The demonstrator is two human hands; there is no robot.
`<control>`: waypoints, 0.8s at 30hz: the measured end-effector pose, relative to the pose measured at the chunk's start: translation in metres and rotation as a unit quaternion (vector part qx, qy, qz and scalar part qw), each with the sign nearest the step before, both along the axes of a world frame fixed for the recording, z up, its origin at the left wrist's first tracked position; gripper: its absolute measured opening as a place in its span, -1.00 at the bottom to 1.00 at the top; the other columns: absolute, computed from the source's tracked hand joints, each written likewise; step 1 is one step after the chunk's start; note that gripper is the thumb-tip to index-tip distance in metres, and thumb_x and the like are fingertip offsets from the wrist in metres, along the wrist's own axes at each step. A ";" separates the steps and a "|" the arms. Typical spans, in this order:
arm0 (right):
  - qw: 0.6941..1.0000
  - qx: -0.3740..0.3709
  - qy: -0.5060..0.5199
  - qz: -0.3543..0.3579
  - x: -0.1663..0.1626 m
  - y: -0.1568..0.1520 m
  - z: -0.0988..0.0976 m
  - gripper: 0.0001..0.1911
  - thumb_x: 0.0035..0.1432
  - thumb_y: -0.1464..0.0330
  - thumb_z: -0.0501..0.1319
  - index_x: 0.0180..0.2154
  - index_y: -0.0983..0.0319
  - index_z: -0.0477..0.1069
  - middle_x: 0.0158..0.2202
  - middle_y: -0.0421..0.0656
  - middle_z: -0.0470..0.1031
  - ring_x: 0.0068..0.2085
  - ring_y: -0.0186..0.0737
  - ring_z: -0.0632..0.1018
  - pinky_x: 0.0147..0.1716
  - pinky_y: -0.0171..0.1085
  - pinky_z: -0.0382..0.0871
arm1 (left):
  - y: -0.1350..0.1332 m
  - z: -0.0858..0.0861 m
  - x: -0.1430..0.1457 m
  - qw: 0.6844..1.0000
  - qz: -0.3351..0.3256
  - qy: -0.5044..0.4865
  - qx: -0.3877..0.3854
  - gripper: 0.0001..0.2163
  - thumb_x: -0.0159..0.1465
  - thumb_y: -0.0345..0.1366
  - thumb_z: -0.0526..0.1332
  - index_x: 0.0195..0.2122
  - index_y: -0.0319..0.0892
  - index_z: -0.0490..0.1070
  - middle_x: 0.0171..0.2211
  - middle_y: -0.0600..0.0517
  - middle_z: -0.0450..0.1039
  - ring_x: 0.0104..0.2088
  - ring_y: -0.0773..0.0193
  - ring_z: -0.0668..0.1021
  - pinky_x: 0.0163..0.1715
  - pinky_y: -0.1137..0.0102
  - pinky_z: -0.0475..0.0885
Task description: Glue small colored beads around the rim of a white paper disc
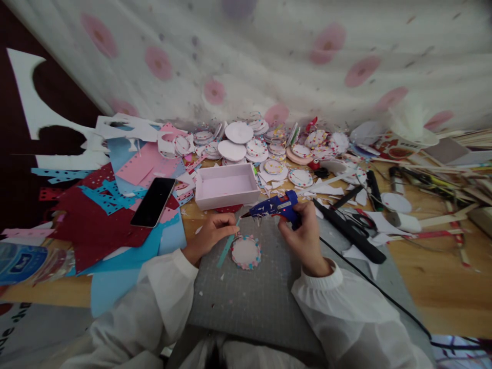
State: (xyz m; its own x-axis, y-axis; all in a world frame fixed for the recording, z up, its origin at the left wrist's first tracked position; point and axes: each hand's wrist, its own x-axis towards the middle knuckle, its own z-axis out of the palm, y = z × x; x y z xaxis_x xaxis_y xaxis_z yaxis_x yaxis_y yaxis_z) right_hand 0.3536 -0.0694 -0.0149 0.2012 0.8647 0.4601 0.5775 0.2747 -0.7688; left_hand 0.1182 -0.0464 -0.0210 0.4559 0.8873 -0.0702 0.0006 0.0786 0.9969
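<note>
My right hand [303, 234] is wrapped round the handle of a blue hot glue gun [273, 206], its nozzle pointing left. With thumb and fingers pinched, my left hand [215, 231] holds the upper end of a thin green paper strip [226, 250]. The nozzle tip is right by the strip's upper end; whether they touch I cannot tell. Below the nozzle, a round white disc [246, 252] with a pink and blue decorated rim lies flat on the grey cutting mat [257, 297].
A white open box [226, 185] stands behind my hands. Many decorated discs [257, 147] pile up along the curtain. Coloured paper and a phone [154, 202] lie left. Right are a long black tool [349, 231], scissors [363, 220] and a black cord [369, 279].
</note>
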 end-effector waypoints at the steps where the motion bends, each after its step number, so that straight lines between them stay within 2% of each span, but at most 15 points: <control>1: 1.000 0.001 0.001 0.000 0.000 0.000 0.000 -0.71 -0.08 0.44 0.18 -0.29 0.14 0.13 -0.35 -0.25 0.26 -0.38 -0.28 0.33 -0.37 -0.25 0.25 | 0.000 0.000 0.000 1.000 0.001 0.005 0.002 -0.75 0.13 -0.29 0.28 -0.59 -0.22 0.24 -0.54 0.14 0.16 -0.48 0.38 0.25 -0.45 0.46 0.15; 7: 1.000 0.002 -0.014 -0.003 0.001 0.000 -0.003 -0.72 -0.06 0.43 0.18 -0.28 0.14 0.14 -0.36 -0.25 0.29 -0.38 -0.27 0.36 -0.38 -0.25 0.28 | 0.000 0.002 0.000 1.000 0.001 0.016 0.006 -0.74 0.12 -0.28 0.27 -0.60 -0.22 0.23 -0.54 0.14 0.16 -0.49 0.38 0.25 -0.45 0.46 0.15; 12: 0.996 0.004 -0.089 -0.024 0.005 0.000 -0.006 -0.71 -0.03 0.39 0.20 -0.22 0.15 0.18 -0.28 -0.15 0.39 -0.31 -0.17 0.44 -0.32 -0.18 0.33 | 0.000 0.003 0.000 1.000 -0.001 0.016 0.011 -0.76 0.13 -0.29 0.27 -0.59 -0.22 0.26 -0.53 0.13 0.18 -0.47 0.37 0.28 -0.42 0.45 0.17; 16: 0.989 -0.059 -0.119 -0.072 0.008 0.002 -0.007 -0.67 -0.05 0.31 0.24 -0.21 0.16 0.21 -0.34 -0.17 0.41 -0.38 -0.15 0.45 -0.41 -0.21 0.29 | 0.000 0.003 0.000 1.000 0.004 0.017 0.017 -0.76 0.13 -0.28 0.27 -0.60 -0.22 0.26 -0.53 0.13 0.19 -0.46 0.36 0.28 -0.40 0.44 0.19; 19: 0.984 -0.103 -0.131 -0.066 0.010 0.005 -0.014 -0.66 -0.02 0.25 0.23 -0.20 0.18 0.22 -0.38 -0.17 0.40 -0.39 -0.14 0.43 -0.43 -0.22 0.27 | 0.001 0.003 -0.001 1.000 0.008 0.015 0.017 -0.77 0.13 -0.27 0.26 -0.60 -0.23 0.30 -0.53 0.12 0.19 -0.47 0.36 0.27 -0.42 0.44 0.18; 21: 0.982 -0.101 -0.149 -0.049 0.011 0.008 -0.019 -0.67 -0.01 0.24 0.23 -0.21 0.20 0.23 -0.37 -0.13 0.40 -0.36 -0.10 0.43 -0.39 -0.19 0.28 | 0.001 0.002 -0.001 1.000 0.013 0.014 0.016 -0.77 0.14 -0.27 0.26 -0.60 -0.23 0.33 -0.54 0.12 0.20 -0.48 0.36 0.27 -0.43 0.45 0.17; 24: 0.978 -0.061 -0.192 -0.053 0.011 0.010 -0.023 -0.67 -0.01 0.22 0.27 -0.24 0.22 0.26 -0.33 -0.07 0.40 -0.28 -0.04 0.41 -0.30 -0.11 0.29 | 0.001 0.000 -0.001 1.000 0.015 0.002 0.010 -0.79 0.13 -0.28 0.27 -0.60 -0.23 0.36 -0.55 0.12 0.21 -0.48 0.37 0.27 -0.43 0.45 0.17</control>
State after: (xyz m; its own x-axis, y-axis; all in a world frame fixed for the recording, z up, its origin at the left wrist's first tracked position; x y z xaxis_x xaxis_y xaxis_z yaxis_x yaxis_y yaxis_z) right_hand 0.3647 -0.0594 -0.0382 0.1257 0.9015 0.4142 0.8505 0.1171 -0.5128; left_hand 0.1170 -0.0455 -0.0209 0.4283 0.9020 -0.0542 0.0033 0.0584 0.9983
